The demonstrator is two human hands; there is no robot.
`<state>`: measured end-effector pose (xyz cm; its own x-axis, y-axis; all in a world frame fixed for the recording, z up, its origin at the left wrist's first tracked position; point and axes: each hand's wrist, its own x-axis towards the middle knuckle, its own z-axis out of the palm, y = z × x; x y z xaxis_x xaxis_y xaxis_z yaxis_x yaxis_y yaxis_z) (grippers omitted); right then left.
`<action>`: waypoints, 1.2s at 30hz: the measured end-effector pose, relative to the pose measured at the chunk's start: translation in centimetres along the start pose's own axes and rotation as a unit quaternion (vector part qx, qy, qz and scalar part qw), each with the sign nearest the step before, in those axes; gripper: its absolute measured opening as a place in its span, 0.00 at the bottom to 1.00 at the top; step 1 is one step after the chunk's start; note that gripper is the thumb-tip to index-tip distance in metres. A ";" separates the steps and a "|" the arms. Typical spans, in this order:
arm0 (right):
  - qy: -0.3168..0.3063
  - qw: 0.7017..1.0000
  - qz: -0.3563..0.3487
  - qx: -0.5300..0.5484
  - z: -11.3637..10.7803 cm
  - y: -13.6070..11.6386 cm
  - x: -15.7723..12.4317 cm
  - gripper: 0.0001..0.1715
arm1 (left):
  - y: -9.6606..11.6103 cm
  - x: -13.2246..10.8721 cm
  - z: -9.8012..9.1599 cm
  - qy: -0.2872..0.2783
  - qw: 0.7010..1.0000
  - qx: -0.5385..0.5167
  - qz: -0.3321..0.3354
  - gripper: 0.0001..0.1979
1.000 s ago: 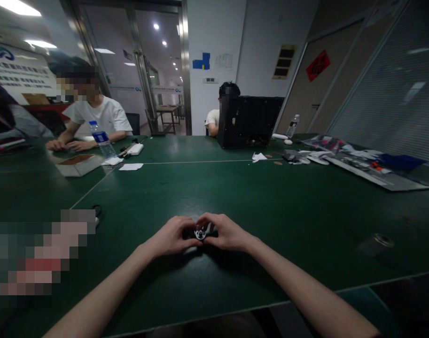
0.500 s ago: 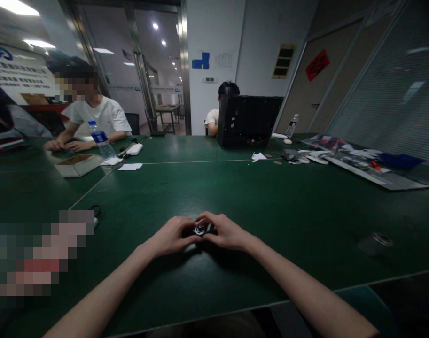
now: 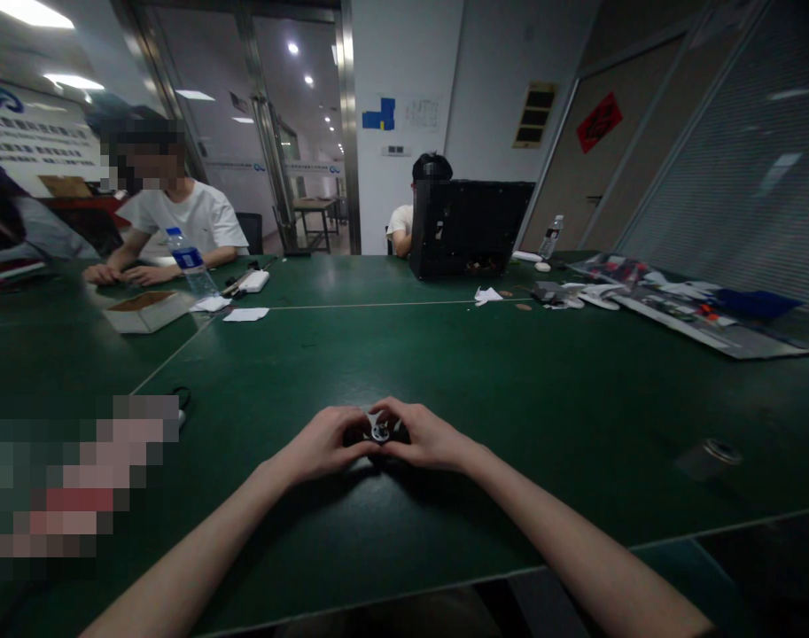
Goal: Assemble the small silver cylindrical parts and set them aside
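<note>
Between my two hands, near the front middle of the green table, is a small round metal part with a bright ring and a dark centre. My left hand closes on its left side with thumb and curled fingers. From the right, my right hand grips the same part, its index finger arched over the top and its thumb low in front. The fingertips of both hands almost meet. The part's underside and back are hidden by my fingers, so its exact kind cannot be made out.
A grey metal cylinder lies at the right. Farther back are an open white box, a water bottle, a black monitor-like case and a cluttered board. People sit across the table. Something pixelated is at left.
The small metal part has turned slightly between my fingers, so its bright ring faces a little differently. My hands have barely shifted.
</note>
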<state>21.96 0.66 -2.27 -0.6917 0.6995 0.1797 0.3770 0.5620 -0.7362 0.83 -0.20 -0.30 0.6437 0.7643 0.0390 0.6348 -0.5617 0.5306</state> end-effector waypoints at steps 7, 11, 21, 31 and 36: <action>-0.001 1.000 0.003 -0.008 -0.1 0.0 0.0 0.28 | -0.1 0.0 0.1 -0.001 1.000 -0.011 0.001 0.11; 0.000 1.000 0.009 -0.002 0.1 0.0 0.0 0.26 | -0.1 0.0 0.0 -0.003 1.000 -0.007 0.000 0.10; 0.005 0.999 0.009 -0.036 0.1 0.0 0.0 0.18 | -0.2 -0.1 0.1 0.003 1.000 0.006 0.004 0.10; 0.015 0.999 -0.024 -0.043 0.2 -0.4 0.0 0.15 | 0.3 -0.2 -0.2 -0.003 1.000 -0.003 -0.001 0.11; 0.016 0.997 -0.053 -0.046 0.2 -0.4 0.0 0.16 | 0.0 -0.2 0.0 0.005 1.000 -0.002 0.002 0.12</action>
<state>21.67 0.31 -2.09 -0.7104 0.6478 0.2751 0.3600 0.6703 -0.6489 0.69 -0.36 -0.26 0.6420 0.7651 0.0485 0.6309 -0.5632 0.5336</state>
